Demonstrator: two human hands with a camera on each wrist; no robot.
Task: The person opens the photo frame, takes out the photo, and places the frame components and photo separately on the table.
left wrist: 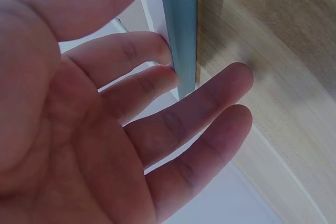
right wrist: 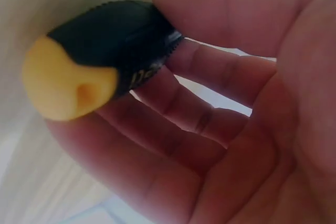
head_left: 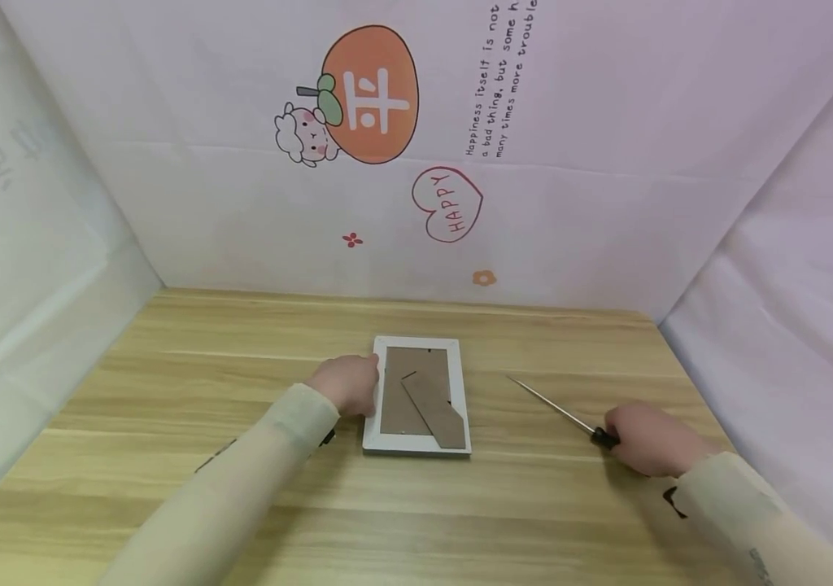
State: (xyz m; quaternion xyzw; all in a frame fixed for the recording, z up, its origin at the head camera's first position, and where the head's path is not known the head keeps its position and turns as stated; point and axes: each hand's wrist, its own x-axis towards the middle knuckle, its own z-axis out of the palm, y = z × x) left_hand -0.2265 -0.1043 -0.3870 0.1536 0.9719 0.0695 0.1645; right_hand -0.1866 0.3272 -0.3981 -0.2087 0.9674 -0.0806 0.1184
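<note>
A white picture frame (head_left: 416,443) lies back side up on the table, showing its brown backing board (head_left: 416,358) and a slanted stand leg (head_left: 434,407). At the frame's left edge is my left hand (head_left: 349,384); in the left wrist view, two fingertips touch the blue-grey side (left wrist: 181,30) while the other two extend past it, fairly straight. My right hand (head_left: 652,439), off to the right, grips a screwdriver (head_left: 559,409) by its black and yellow handle (right wrist: 79,72). The thin metal shaft points up-left towards the frame, apart from it.
The wood-grain table (head_left: 299,513) runs back to a white printed cloth wall (head_left: 570,228). Cloth also hangs along the left side (head_left: 43,268) and the right side (head_left: 797,293).
</note>
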